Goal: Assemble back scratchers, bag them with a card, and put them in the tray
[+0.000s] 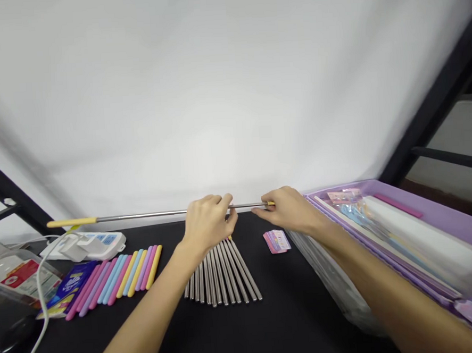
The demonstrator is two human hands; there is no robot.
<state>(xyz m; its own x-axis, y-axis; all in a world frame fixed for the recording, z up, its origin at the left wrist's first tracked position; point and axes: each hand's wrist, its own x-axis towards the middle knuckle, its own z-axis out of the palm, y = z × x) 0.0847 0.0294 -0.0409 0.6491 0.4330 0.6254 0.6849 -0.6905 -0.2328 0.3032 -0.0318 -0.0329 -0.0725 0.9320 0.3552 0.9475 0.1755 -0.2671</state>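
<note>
A long thin metal rod with a yellow handle at its left end is held level above the back of the black table. My left hand is closed around the rod right of its middle. At the rod's right end my right hand pinches it by a small yellow tip. Beneath my left hand, several metal rods lie fanned out side by side, their far ends partly hidden by the hand. Small pink and purple cards lie in a pile below my right hand.
Several pink, purple, blue and yellow tubes lie in a row at left. Near them are a snack packet, a white power strip, a cable and a clear jar. A purple bin with packaged items and clear plastic sleeves are at right.
</note>
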